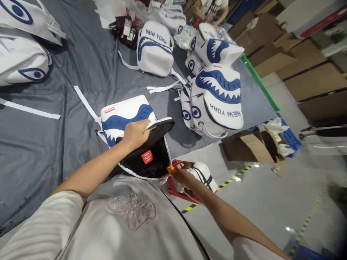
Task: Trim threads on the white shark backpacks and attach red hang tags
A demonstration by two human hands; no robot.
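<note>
A white and blue backpack (127, 110) lies on the grey cloth in front of me, its main compartment unzipped. My left hand (135, 133) grips the raised flap of this backpack. Inside, the black lining (159, 153) shows with a red label (147, 157) on it. At the right edge of the opening, my right hand (180, 177) is closed on the rim, and something orange shows by its fingertips. A white strap (86, 103) stretches from the bag's left side over the cloth.
More white and blue backpacks (155, 48) stand across the table, several at the right (219, 97) and two at the left (24, 57). A red crate (176, 193) with a white bag is below the table edge. Cardboard boxes (306, 65) line the right; another person's hands (208, 16) show at the top.
</note>
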